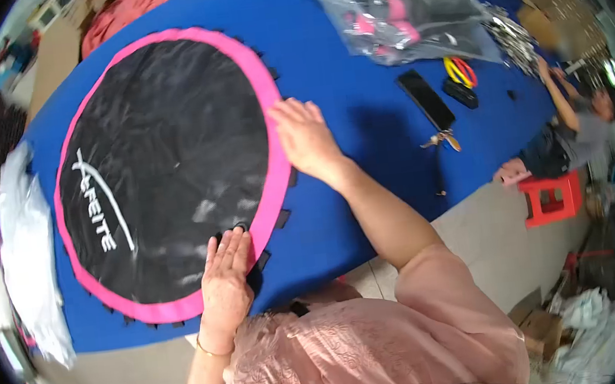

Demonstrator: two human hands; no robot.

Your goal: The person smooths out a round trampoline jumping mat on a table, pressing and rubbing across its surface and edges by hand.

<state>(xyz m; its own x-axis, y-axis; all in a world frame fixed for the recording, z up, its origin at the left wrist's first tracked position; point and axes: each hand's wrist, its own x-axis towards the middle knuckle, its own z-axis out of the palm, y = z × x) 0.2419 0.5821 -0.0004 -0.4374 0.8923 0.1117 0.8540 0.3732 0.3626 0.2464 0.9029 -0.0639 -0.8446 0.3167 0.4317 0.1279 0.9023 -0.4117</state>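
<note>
A round black mat [165, 117] with a pink border [253, 70] lies flat on the blue table, white lettering on its left part and small black tabs around its edge. My left hand [227, 286] rests on the near edge of the border, fingers stretched out toward the black middle. On the right side of the border lies my right hand [306, 140], flat with its fingers extended. Neither hand grips anything. A small dark loop shows by my left fingertips, but I cannot make out what it is.
A clear plastic bag [439, 21] with pink and black contents lies at the far right. Nearer are a black phone [425, 99], keys [450, 139] and yellow-red rings [460, 71]. Another person [579, 133] sits right, near a red stool [552, 198]. White plastic [30, 259] hangs left.
</note>
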